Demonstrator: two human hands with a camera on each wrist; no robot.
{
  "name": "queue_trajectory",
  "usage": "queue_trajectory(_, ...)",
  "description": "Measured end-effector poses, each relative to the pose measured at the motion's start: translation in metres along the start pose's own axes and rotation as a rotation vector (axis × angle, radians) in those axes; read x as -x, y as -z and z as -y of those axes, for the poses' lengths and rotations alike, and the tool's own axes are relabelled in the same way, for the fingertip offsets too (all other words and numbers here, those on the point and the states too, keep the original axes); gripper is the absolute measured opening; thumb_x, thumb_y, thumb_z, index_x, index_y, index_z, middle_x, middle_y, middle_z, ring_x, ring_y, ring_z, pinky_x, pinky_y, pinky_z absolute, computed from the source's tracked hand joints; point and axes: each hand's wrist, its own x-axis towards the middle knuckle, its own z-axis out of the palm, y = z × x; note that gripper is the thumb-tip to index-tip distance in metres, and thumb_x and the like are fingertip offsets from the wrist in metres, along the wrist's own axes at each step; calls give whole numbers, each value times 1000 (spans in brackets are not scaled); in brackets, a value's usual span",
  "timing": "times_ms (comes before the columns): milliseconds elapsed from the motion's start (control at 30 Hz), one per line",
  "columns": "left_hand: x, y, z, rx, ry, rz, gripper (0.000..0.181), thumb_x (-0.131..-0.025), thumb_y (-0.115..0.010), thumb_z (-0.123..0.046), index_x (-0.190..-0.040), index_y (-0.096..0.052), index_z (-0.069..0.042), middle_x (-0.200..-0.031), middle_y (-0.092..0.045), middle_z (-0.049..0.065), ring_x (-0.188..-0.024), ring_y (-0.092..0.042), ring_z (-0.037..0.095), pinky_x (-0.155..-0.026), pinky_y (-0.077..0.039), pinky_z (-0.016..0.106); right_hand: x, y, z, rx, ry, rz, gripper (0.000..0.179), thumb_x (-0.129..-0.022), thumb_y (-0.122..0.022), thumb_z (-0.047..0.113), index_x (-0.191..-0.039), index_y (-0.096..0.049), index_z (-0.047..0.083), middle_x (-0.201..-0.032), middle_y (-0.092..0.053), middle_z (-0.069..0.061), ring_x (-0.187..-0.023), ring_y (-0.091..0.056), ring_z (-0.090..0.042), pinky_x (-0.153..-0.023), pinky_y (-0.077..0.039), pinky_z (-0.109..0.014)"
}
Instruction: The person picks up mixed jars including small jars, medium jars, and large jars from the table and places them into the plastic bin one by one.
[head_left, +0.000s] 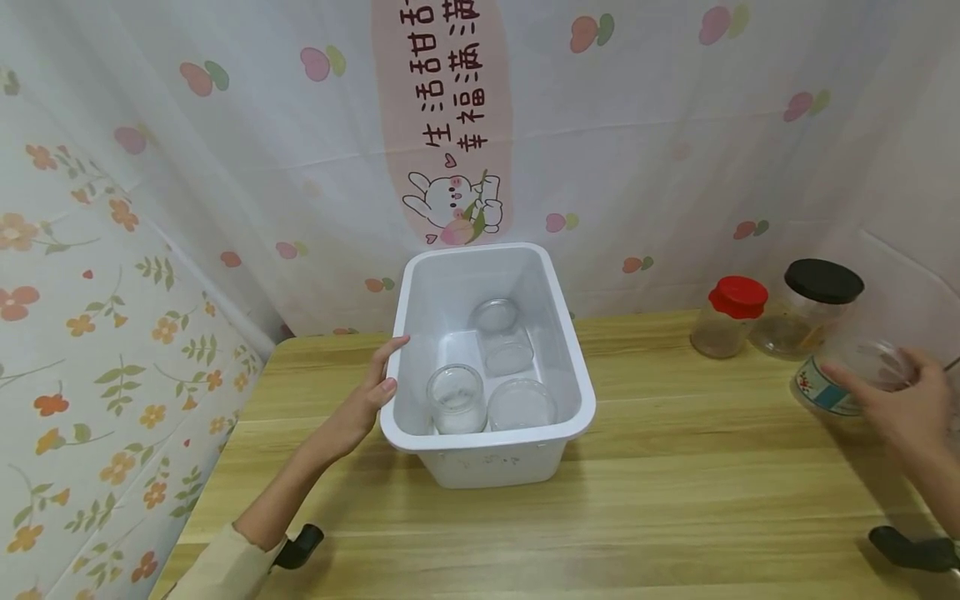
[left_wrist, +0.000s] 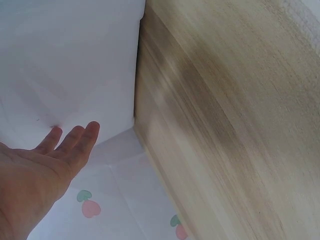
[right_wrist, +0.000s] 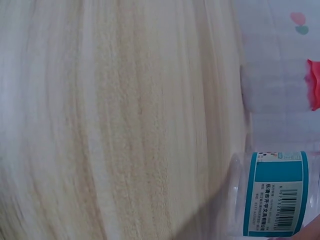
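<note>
At the tub's left side is my left hand (head_left: 356, 412), its thumb and a finger touching the rim. Three of its fingers (left_wrist: 82, 142) reach fairly straight toward the tub's outer wall in the left wrist view. The white plastic tub (head_left: 487, 467) contains several clear containers, among them a glass jar (head_left: 457, 400) and a round one (head_left: 521, 406). Far right, my right hand (head_left: 907, 404) grips a clear plastic jar (right_wrist: 275, 192) with a blue-and-white label, thumb and fingers on opposite sides. Most of this hand is outside the right wrist view.
Behind the gripped jar stand a clear jar with a red lid (head_left: 738, 297) and a larger one with a black lid (head_left: 823, 282). A patterned curtain (head_left: 637, 167) hangs behind the wooden table (head_left: 675, 500). Black straps (head_left: 300, 546) show near both wrists.
</note>
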Motion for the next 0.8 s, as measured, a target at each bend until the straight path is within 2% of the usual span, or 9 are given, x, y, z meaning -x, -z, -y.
queue_trajectory(100, 0, 0, 0, -2, 3, -3, 56, -108, -31, -33, -159, -11, -22, -157, -12, 26, -130, -32, 48, -95, -40, 61, 0, 1, 0, -4, 8, -6, 99, -89, -77, 40, -162, -16, 13, -154, -29, -16, -128, -36, -23, -96, -31, -14)
queue_trajectory(167, 0, 0, 0, -1, 7, -4, 56, -108, -31, -33, -158, -11, -22, -157, -12, 27, -130, -32, 49, -95, -40, 60, 1, 2, 0, -8, 20, 1, 98, -89, -77, 39, -162, -17, 13, -152, -30, -15, -125, -37, -21, -88, -31, -9)
queue_trajectory(367, -1, 0, 0, -5, 5, -9, 56, -108, -31, -35, -158, -11, -22, -158, -12, 25, -132, -31, 48, -96, -38, 62, 6, 1, 8, -21, 22, 24, 98, -89, -77, 38, -163, -16, 16, -157, -26, -15, -131, -35, -21, -89, -32, -10)
queue_trajectory(433, 0, 0, 1, -7, 3, -9, 56, -108, -31, -36, -158, -11, -22, -159, -11, 24, -133, -30, 47, -97, -37, 63, 8, 0, 10, -45, 37, 33, 98, -89, -79, 35, -163, -17, 17, -155, -30, -7, -125, -38, -15, -86, -33, -9)
queue_trajectory(533, 0, 0, 1, -7, 3, -9, 56, -108, -31, -36, -158, -11, -23, -159, -11, 23, -133, -30, 46, -97, -37, 64, 11, -1, 12, -93, 70, 53, 97, -88, -81, 28, -162, -20, 19, -143, -38, 9, -111, -39, -1, -78, -34, -6)
queue_trajectory(633, 0, 0, 1, -6, 4, -9, 56, -108, -31, -36, -159, -11, -23, -159, -12, 23, -134, -29, 46, -97, -37, 63, 12, -2, 14, -134, 94, 68, 95, -88, -82, 22, -161, -22, 22, -136, -40, 18, -108, -38, 4, -78, -33, -6)
queue_trajectory(800, 0, -1, 1, -7, 5, -9, 55, -109, -31, -36, -158, -11, -23, -159, -11, 22, -134, -29, 45, -98, -37, 62, 14, -5, 19, -127, 141, 65, 94, -87, -83, 20, -161, -26, 22, -132, -42, 15, -104, -40, 4, -77, -34, -6)
